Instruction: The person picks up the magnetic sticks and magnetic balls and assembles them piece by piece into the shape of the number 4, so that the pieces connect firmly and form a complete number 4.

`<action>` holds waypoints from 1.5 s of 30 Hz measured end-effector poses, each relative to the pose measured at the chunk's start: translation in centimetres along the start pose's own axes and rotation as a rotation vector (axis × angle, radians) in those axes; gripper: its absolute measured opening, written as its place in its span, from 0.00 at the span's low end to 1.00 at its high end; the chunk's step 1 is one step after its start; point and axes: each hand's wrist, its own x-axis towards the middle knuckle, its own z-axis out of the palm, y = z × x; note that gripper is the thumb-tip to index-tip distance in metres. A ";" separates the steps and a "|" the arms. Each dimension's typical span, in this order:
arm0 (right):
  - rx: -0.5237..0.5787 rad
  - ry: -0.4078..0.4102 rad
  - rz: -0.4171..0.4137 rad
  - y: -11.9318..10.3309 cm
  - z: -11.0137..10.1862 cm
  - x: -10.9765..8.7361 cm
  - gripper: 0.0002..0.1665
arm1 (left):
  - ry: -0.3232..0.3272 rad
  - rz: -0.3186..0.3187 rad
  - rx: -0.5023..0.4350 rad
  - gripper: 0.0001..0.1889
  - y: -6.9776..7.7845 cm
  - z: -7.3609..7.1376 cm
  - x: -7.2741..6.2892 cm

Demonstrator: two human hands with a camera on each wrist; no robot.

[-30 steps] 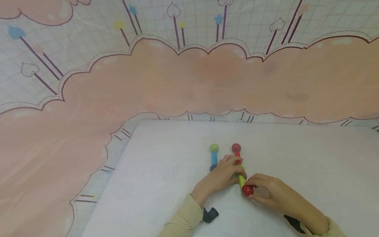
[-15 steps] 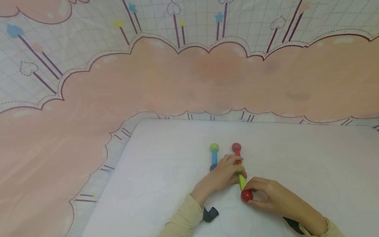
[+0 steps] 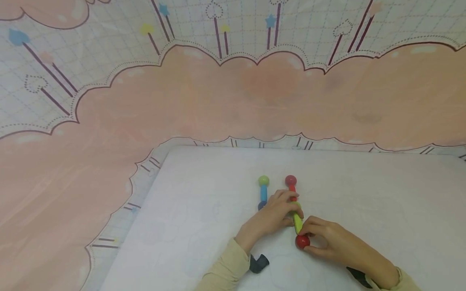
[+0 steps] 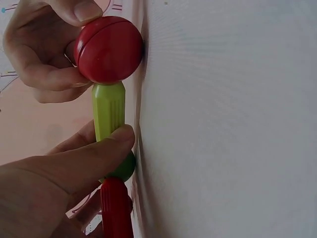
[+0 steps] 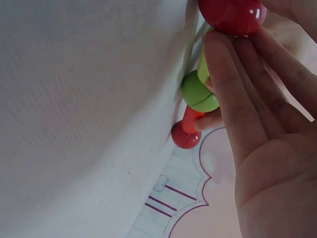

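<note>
A line of coloured toy pieces lies on the white table. From far to near run a red ball [image 3: 290,180], a red stick [image 3: 292,188], a green ball [image 5: 197,91], a yellow-green stick [image 3: 297,223] and a second red ball [image 3: 302,242]. My left hand [image 3: 274,213] grips the yellow-green stick near the green ball, its thumb across the stick in the left wrist view. With thumb and fingertips my right hand [image 3: 329,238] pinches the nearer red ball, right at the stick's near end. Fingers partly hide the green ball in the head view.
Left of the line, a blue stick [image 3: 263,193] joins a light green ball [image 3: 263,180] and a dark blue ball [image 3: 262,206], the latter partly behind my left hand. A black curved piece [image 3: 259,264] lies by my left sleeve. The table [image 3: 189,194] has a patterned cloth behind it.
My right hand has drawn the nearer red ball slightly toward me and left, to the tip of the yellow-green stick. The left hand has stayed in place.
</note>
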 end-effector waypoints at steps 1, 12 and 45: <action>0.000 0.005 -0.005 0.0 0.0 0.0 0.14 | 0.000 0.000 0.000 0.12 0.0 0.0 0.0; 0.019 0.011 0.001 -0.1 0.2 -0.1 0.14 | 0.000 -0.005 -0.002 0.11 0.2 -0.1 0.1; -0.028 0.075 -0.050 -0.3 -0.4 0.1 0.10 | 0.009 -0.040 -0.029 0.16 0.1 -1.9 -0.8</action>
